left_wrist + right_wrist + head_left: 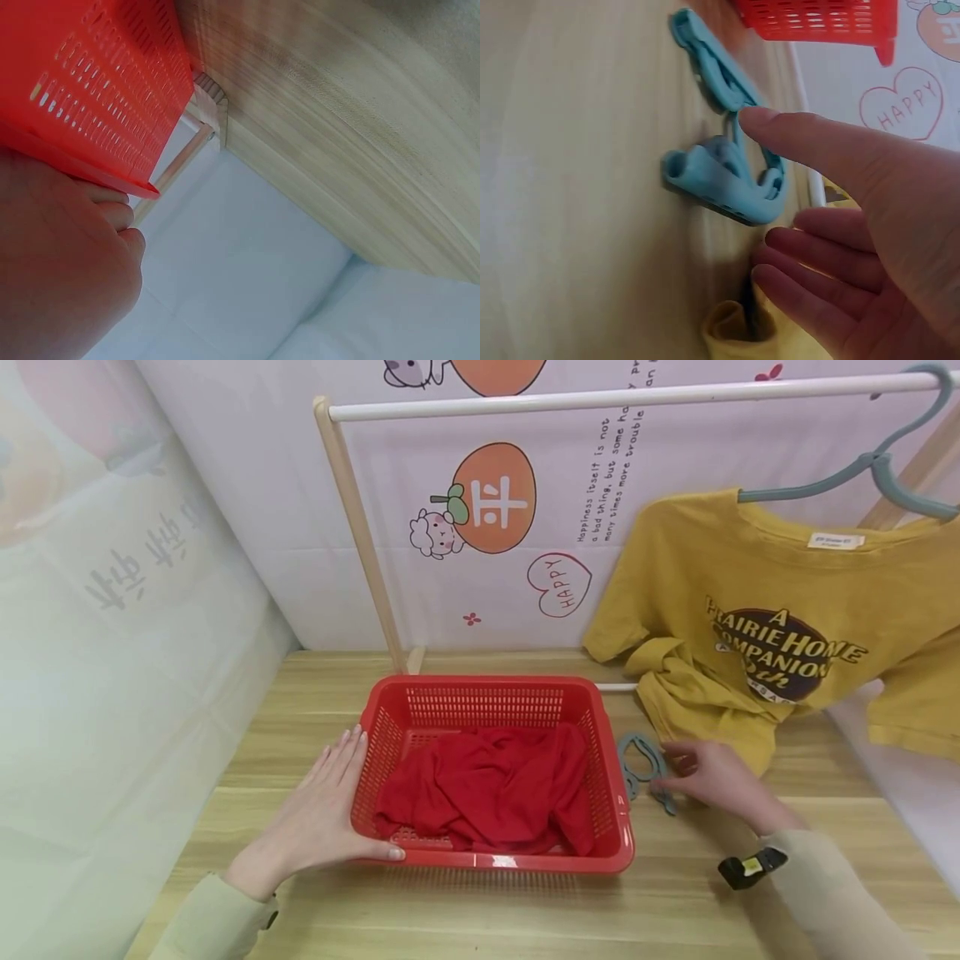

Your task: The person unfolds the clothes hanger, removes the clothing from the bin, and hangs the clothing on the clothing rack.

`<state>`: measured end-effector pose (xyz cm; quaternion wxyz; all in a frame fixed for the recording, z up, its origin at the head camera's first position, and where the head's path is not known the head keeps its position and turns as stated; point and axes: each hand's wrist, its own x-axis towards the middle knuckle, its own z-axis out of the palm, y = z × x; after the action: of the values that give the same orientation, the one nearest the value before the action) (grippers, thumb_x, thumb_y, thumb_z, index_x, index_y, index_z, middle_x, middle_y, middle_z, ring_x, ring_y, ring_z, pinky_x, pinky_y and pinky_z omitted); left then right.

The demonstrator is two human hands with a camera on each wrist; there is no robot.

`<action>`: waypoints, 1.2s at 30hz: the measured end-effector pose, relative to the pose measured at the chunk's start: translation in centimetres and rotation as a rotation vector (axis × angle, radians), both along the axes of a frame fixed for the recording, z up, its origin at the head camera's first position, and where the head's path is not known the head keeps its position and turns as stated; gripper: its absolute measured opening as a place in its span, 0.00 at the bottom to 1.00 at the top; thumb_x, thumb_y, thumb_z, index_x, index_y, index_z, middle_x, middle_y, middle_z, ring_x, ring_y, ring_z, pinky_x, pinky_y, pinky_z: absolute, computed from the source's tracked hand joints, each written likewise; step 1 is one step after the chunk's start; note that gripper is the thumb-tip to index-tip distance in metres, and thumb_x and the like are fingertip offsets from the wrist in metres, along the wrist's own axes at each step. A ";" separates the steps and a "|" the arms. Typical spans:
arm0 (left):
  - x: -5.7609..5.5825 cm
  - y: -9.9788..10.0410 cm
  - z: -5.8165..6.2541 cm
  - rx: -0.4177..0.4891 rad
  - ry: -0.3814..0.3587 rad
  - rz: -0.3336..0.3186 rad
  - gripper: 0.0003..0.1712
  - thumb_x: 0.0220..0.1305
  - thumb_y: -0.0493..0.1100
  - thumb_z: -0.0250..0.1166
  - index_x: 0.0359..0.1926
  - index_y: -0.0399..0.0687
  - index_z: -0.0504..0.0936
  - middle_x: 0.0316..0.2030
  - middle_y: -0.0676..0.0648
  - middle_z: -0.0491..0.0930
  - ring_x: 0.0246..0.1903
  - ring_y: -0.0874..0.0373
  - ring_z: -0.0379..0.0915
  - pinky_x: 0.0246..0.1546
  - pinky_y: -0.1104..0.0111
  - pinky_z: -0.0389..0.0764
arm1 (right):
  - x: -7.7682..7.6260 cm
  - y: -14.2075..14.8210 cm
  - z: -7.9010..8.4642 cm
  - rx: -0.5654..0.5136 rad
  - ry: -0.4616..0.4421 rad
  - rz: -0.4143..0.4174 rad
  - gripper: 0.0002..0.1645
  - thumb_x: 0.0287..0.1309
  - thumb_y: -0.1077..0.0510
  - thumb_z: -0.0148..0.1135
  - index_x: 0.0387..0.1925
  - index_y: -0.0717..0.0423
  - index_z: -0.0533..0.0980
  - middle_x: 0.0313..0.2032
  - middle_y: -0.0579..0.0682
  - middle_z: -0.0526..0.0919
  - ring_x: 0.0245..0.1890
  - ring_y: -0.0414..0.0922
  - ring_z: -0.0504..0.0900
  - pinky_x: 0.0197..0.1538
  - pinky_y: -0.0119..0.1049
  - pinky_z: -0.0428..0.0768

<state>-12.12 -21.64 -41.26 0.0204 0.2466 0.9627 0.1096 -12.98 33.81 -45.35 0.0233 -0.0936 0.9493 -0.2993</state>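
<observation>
A red plastic basket [618, 827] stands on the table with a crumpled red cloth [495, 785] inside. My left hand [315, 814] rests along the basket's left rim, fingers stretched out and thumb over the front corner. In the left wrist view, its fingers meet the edge of the basket [112, 90]. Right of the basket lies a folded blue-green clothes hanger [636, 756]. My right hand [712, 781] is at that hanger, fingers apart. Seen from the right wrist, the thumb overlaps the middle of the hanger [727, 191], while the other fingers are loosely bent beyond it.
A yellow T-shirt [750, 585] hangs on another blue-green hanger [817, 485] at the right, its lower part bunched on the table. The white rail [525, 402] of a wooden rack runs above. Its left post [360, 527] stands behind the basket. Printed sheeting [315, 577] covers the walls.
</observation>
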 end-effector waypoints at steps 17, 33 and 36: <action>0.0 0.1 0.1 -0.006 -0.002 -0.001 0.88 0.35 0.91 0.61 0.80 0.34 0.40 0.80 0.37 0.40 0.78 0.44 0.32 0.75 0.51 0.44 | -0.6 -1.0 -0.8 0.003 -0.045 -0.011 0.39 0.46 0.53 0.82 0.54 0.74 0.78 0.41 0.58 0.87 0.39 0.52 0.85 0.42 0.47 0.83; 0.0 0.0 0.2 -0.024 0.009 -0.004 0.88 0.35 0.92 0.59 0.79 0.33 0.41 0.79 0.36 0.40 0.78 0.44 0.33 0.75 0.51 0.44 | -0.9 -1.7 -0.1 0.036 -0.098 -0.058 0.29 0.45 0.55 0.81 0.47 0.67 0.84 0.27 0.46 0.81 0.25 0.43 0.77 0.26 0.36 0.75; 0.0 0.0 0.2 -0.023 0.009 -0.005 0.88 0.35 0.92 0.59 0.79 0.33 0.41 0.79 0.36 0.40 0.78 0.44 0.33 0.75 0.51 0.44 | -0.9 -1.7 -0.1 0.035 -0.103 -0.058 0.29 0.45 0.54 0.81 0.47 0.68 0.84 0.27 0.46 0.82 0.25 0.42 0.77 0.26 0.35 0.75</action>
<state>-12.09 -21.63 -41.05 0.0194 0.2492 0.9633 0.0973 -13.88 32.08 -45.45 0.0651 -0.0499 0.9543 -0.2874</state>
